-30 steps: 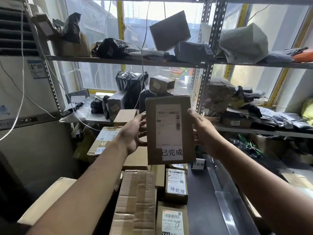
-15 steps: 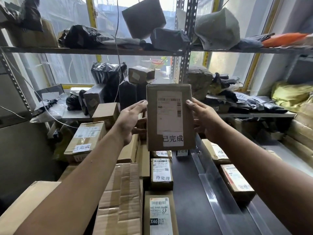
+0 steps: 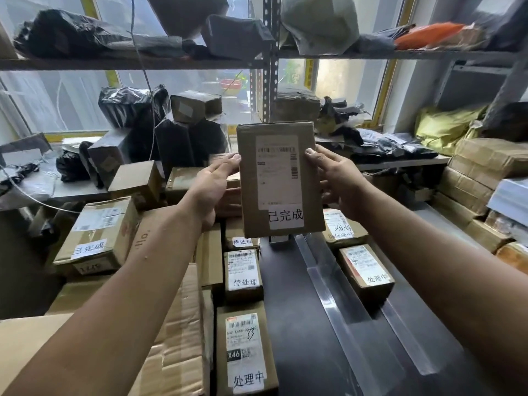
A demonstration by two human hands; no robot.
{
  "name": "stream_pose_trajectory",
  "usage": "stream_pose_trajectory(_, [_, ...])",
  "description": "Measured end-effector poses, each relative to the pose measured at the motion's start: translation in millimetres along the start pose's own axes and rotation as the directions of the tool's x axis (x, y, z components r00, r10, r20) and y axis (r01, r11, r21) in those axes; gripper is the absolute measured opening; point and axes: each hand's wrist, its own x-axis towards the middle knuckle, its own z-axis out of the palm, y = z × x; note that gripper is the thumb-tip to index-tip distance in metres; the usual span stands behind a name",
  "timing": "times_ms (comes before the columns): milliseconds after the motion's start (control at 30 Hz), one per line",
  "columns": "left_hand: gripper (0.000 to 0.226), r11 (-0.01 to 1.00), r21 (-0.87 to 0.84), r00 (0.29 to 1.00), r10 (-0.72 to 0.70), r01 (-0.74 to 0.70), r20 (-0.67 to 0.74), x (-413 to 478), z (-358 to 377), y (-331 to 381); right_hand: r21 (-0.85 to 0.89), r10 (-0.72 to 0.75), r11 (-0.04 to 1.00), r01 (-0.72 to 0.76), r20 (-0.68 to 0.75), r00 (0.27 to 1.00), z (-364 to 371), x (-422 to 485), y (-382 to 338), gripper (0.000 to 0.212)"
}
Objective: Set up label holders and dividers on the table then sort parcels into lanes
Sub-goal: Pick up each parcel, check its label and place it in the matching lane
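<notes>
A flat brown parcel is held upright at the centre of view, its label facing the camera. The left hand grips its left edge and the right hand its right edge, fingers curled round it. It hangs clear of the dark bench at 6 o'clock. A clear divider runs toward 5 o'clock. A row of labelled parcels lies at 7 o'clock, and two labelled boxes lie at 4 o'clock.

This is a parcel sorting room: metal shelves carry wrapped bags, cardboard boxes with shipping labels stand in piles, and clear dividers lie on a dark table.
</notes>
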Motion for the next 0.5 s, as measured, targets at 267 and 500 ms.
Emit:
stream_pose_trajectory(267, [0.055, 0.995, -0.085, 0.998, -0.054, 0.057, 0.046, 16, 44, -1, -0.076, 0.058, 0.995, -0.06, -0.034, 0.998, -44, 3, -6, 0.039])
stream_pose_trajectory(500, [0.036, 0.991, -0.135, 0.993, 0.001, 0.016, 0.12, 41, 123, 10, -0.038, 0.065, 0.997, -0.066, -0.016, 0.998, -130, 6, -19, 0.037])
